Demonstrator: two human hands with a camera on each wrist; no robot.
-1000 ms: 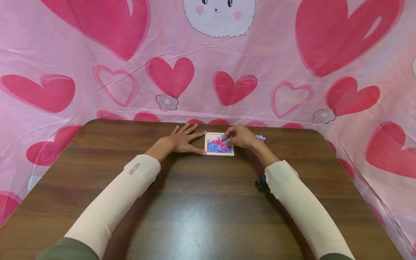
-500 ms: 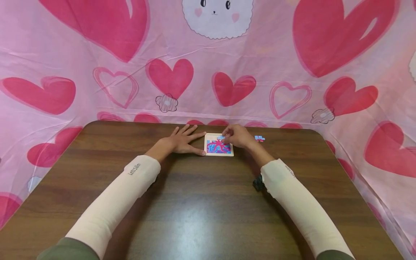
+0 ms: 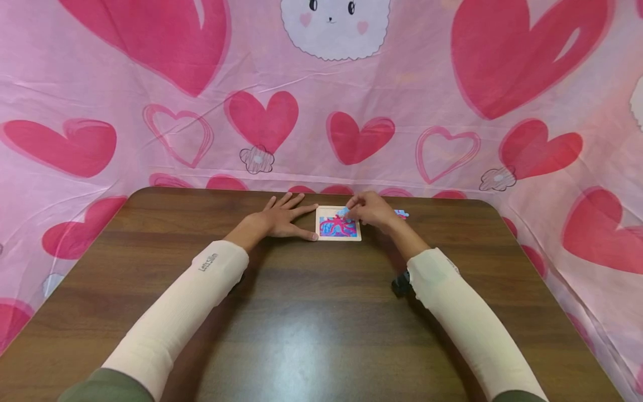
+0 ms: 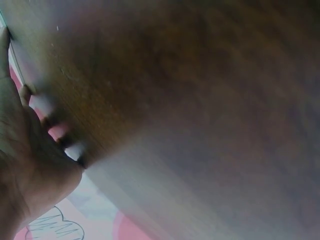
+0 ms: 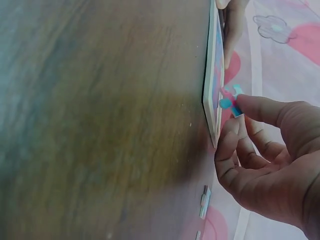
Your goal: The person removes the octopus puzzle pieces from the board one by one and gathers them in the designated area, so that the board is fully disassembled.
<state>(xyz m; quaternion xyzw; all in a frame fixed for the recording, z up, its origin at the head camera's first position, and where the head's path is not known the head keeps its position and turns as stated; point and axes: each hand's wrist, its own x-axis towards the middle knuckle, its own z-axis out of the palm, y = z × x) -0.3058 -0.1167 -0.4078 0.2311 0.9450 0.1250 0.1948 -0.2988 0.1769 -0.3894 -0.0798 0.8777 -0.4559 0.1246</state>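
Note:
A small jigsaw puzzle in a pale wooden frame (image 3: pixel 339 239) lies on the table, its picture a pink octopus on blue and purple. My right hand (image 3: pixel 372 211) pinches a blue and pink puzzle piece (image 5: pixel 231 100) between thumb and fingers, tilted over the frame's upper part, where bare wood shows. My left hand (image 3: pixel 284 220) lies spread flat on the table, thumb and index finger touching the frame's left side. In the left wrist view only part of the left hand (image 4: pixel 30 165) shows, blurred.
A loose puzzle piece (image 3: pixel 402 214) lies right of the frame, partly behind the right hand; the right wrist view shows a loose piece (image 5: pixel 205 201) too. The brown wooden table (image 3: pixel 281 312) ends at a pink heart-print cloth (image 3: pixel 311 128) behind.
My right hand has shifted and turned slightly over the frame, and the piece it pinches now shows tilted up. The left hand has stayed at the frame.

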